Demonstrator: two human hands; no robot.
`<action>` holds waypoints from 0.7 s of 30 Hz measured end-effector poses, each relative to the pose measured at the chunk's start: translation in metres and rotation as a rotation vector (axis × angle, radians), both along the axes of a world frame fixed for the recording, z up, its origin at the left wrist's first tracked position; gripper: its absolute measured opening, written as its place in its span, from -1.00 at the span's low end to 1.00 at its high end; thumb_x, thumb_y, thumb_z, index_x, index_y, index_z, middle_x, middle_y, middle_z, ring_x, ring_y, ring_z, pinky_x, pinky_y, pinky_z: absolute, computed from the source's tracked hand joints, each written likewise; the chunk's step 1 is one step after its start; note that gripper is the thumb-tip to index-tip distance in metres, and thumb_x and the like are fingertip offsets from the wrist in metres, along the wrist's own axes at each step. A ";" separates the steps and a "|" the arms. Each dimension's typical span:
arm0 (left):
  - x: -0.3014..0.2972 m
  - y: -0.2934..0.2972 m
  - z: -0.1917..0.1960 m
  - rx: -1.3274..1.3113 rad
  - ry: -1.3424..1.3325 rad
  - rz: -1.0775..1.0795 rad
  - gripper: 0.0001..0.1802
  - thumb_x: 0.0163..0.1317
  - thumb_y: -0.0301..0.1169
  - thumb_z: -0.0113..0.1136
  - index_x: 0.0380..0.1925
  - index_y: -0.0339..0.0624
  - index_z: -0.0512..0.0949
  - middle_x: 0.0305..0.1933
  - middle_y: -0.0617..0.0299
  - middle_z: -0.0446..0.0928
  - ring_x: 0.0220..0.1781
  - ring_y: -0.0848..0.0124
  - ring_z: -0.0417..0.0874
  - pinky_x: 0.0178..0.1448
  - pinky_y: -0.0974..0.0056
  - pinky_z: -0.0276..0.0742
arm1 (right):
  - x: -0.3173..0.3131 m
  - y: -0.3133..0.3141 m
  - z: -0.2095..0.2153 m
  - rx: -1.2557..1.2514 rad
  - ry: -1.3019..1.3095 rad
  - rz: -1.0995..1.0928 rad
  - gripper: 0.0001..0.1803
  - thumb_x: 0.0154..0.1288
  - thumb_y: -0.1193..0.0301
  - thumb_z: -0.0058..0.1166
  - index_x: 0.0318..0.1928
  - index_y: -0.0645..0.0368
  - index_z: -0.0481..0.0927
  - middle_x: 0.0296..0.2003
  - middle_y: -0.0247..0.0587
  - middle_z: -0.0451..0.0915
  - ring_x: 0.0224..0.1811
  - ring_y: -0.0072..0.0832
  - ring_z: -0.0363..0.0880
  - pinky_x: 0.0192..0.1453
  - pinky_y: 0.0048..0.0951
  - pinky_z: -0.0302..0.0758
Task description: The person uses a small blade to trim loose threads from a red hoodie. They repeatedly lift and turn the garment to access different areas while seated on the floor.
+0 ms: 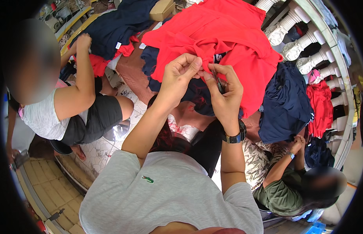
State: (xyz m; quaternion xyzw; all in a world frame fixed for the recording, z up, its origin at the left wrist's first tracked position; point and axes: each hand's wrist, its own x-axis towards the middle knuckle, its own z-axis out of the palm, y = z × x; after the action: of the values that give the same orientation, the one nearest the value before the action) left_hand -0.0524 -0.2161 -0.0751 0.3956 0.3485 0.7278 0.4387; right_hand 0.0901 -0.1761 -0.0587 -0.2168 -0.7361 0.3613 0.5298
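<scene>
The garment [228, 35] is bright red. Right of it lie a navy pile [285, 105] and, further right, white balusters [302, 43]. Below it, the wristwatch [234, 136] is black, the t-shirt [169, 195] grey.

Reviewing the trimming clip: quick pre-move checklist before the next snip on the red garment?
1. Left hand pinches the red garment: ok.
2. Right hand holds a small dark tool at the fabric; looks like snips, blade state: cannot tell.
3. Left fingertips apart from the tool tip: not ok, they sit right beside it.
4. Thread or spot being cut visible: cannot tell, hidden by the fingers.
5. Co-workers' hands away: ok; one person's hand is on the navy pile, another's at navy cloth lower right.
</scene>
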 end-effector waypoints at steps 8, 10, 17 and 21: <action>0.000 -0.013 -0.006 0.089 0.190 0.192 -0.85 0.47 -0.40 0.15 -0.21 -0.28 0.53 -0.26 0.24 0.61 -0.21 0.52 0.65 -0.06 0.41 0.55 | 0.005 -0.027 0.024 0.156 -0.154 -0.154 -0.86 0.41 0.49 0.15 -0.10 0.31 0.62 -0.42 -0.13 0.52 -0.45 -0.51 0.51 -0.34 -0.46 0.44; 0.000 -0.013 -0.008 0.098 0.170 0.191 -0.85 0.48 -0.40 0.14 -0.20 -0.28 0.52 -0.25 0.24 0.59 -0.21 0.52 0.64 -0.04 0.40 0.54 | 0.006 -0.040 0.028 -0.098 -0.169 -0.001 -0.84 0.47 0.44 0.10 -0.16 0.33 0.60 -0.54 -0.14 0.48 -0.58 -0.48 0.44 -0.42 -0.41 0.39; -0.008 -0.026 -0.006 0.085 0.195 0.136 -0.84 0.51 -0.39 0.10 -0.21 -0.28 0.49 -0.23 0.27 0.56 -0.19 0.53 0.62 -0.01 0.40 0.54 | 0.003 -0.033 0.025 -0.373 -0.220 0.103 -0.51 0.62 0.18 -0.25 -0.31 0.35 0.51 -0.69 -0.28 0.21 -0.64 -0.59 0.14 -0.52 -0.40 0.16; -0.028 -0.043 -0.004 -0.019 0.361 -0.012 -0.89 0.47 -0.44 0.14 -0.16 -0.28 0.51 -0.16 0.28 0.49 -0.16 0.56 0.51 0.00 0.40 0.46 | 0.008 -0.031 0.027 -0.401 -0.188 0.054 -0.49 0.62 0.19 -0.29 -0.33 0.36 0.52 -0.66 -0.40 0.17 -0.60 -0.64 0.10 -0.52 -0.42 0.09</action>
State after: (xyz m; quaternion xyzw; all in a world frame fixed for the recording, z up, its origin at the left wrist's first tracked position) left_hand -0.0799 -0.2587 -0.0792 0.5178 0.4259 0.6391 0.3770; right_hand 0.0980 -0.2073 -0.0314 -0.3307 -0.7012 0.4925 0.3954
